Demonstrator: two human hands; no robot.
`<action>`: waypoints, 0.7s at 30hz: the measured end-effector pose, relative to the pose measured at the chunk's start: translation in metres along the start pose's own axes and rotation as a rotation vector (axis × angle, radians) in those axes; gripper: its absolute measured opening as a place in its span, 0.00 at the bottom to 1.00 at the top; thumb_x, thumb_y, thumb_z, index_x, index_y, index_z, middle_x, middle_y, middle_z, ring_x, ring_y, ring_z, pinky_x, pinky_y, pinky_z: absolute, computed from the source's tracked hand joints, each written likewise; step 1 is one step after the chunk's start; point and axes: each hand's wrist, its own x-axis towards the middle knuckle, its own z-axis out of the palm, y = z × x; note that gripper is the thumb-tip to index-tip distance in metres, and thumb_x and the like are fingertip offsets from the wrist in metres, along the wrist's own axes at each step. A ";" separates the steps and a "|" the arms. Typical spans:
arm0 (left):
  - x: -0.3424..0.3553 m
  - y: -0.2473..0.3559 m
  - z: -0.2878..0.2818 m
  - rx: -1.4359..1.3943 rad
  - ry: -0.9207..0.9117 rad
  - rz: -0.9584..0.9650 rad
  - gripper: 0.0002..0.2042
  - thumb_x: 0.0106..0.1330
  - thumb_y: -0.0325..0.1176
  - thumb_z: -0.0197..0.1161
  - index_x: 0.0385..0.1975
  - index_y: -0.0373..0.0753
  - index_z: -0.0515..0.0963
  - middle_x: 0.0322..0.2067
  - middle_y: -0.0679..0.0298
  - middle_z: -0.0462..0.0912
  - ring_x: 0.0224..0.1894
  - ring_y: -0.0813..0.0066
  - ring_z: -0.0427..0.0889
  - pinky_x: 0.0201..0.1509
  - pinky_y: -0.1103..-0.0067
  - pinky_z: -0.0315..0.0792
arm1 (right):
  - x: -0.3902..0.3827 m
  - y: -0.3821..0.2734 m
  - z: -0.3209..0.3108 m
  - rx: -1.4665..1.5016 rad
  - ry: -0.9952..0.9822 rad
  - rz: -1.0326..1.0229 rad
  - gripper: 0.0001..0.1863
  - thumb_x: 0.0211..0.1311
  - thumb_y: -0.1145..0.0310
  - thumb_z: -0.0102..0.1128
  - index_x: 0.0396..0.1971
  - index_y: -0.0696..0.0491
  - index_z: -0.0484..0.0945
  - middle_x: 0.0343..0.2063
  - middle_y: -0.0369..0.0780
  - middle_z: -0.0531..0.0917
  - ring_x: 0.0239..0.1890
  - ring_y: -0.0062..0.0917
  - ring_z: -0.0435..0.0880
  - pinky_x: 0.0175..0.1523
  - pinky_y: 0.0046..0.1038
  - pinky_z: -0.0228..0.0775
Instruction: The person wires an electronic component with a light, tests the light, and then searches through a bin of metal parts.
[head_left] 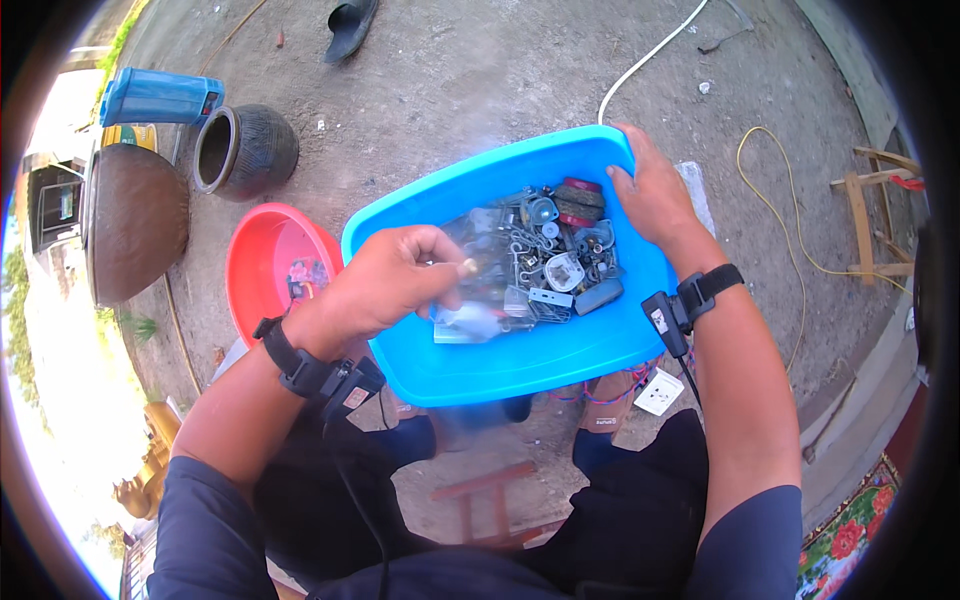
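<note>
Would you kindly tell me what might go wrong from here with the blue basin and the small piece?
The right hand grips the blue basin by its rim; what supports it beneath is hidden, so it might tip and spill its parts. The small piece pinched in the left hand's fingertips could slip and get lost among those parts.
</note>
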 end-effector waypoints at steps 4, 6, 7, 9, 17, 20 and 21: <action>-0.031 0.009 -0.001 -0.101 0.001 0.058 0.06 0.70 0.29 0.65 0.40 0.33 0.81 0.34 0.59 0.88 0.30 0.81 0.84 0.32 0.85 0.75 | 0.000 -0.003 0.001 0.035 -0.035 0.063 0.27 0.68 0.67 0.60 0.67 0.47 0.68 0.58 0.51 0.80 0.59 0.51 0.79 0.62 0.46 0.72; -0.047 0.012 0.004 -0.180 0.015 0.106 0.06 0.70 0.27 0.65 0.40 0.32 0.80 0.38 0.58 0.87 0.33 0.79 0.85 0.33 0.84 0.76 | -0.001 -0.005 -0.003 0.043 -0.032 0.052 0.27 0.68 0.67 0.59 0.67 0.46 0.68 0.58 0.51 0.80 0.59 0.51 0.79 0.62 0.46 0.72; -0.055 0.013 0.005 -0.262 0.019 0.154 0.05 0.69 0.26 0.65 0.40 0.32 0.80 0.42 0.56 0.86 0.36 0.77 0.87 0.34 0.84 0.77 | -0.001 -0.005 -0.004 0.047 -0.031 0.048 0.27 0.68 0.67 0.59 0.67 0.46 0.68 0.58 0.51 0.81 0.59 0.52 0.79 0.61 0.47 0.72; -0.070 0.014 0.005 -0.256 0.022 0.146 0.05 0.68 0.23 0.65 0.40 0.32 0.79 0.47 0.55 0.84 0.42 0.73 0.89 0.36 0.83 0.79 | -0.002 -0.003 -0.003 0.057 -0.029 0.039 0.27 0.68 0.67 0.59 0.67 0.46 0.67 0.58 0.51 0.81 0.59 0.52 0.79 0.61 0.47 0.72; -0.119 0.002 0.014 -0.184 0.203 0.248 0.10 0.67 0.17 0.62 0.46 0.33 0.74 0.44 0.62 0.82 0.45 0.77 0.87 0.50 0.80 0.81 | -0.001 -0.002 -0.005 0.044 -0.053 0.036 0.28 0.69 0.67 0.59 0.68 0.42 0.67 0.56 0.52 0.82 0.57 0.53 0.81 0.59 0.48 0.73; -0.123 -0.002 0.018 -0.135 0.250 0.307 0.12 0.67 0.17 0.63 0.48 0.32 0.75 0.44 0.62 0.82 0.45 0.78 0.87 0.50 0.81 0.80 | 0.000 -0.002 -0.004 0.043 -0.073 0.074 0.28 0.69 0.67 0.59 0.68 0.41 0.67 0.55 0.52 0.82 0.56 0.53 0.81 0.59 0.48 0.74; -0.124 -0.005 0.019 -0.110 0.259 0.324 0.12 0.66 0.17 0.64 0.48 0.31 0.76 0.44 0.62 0.81 0.45 0.79 0.86 0.50 0.82 0.80 | 0.001 -0.001 -0.003 0.044 -0.070 0.069 0.28 0.69 0.67 0.59 0.68 0.41 0.67 0.55 0.52 0.82 0.56 0.53 0.81 0.59 0.48 0.74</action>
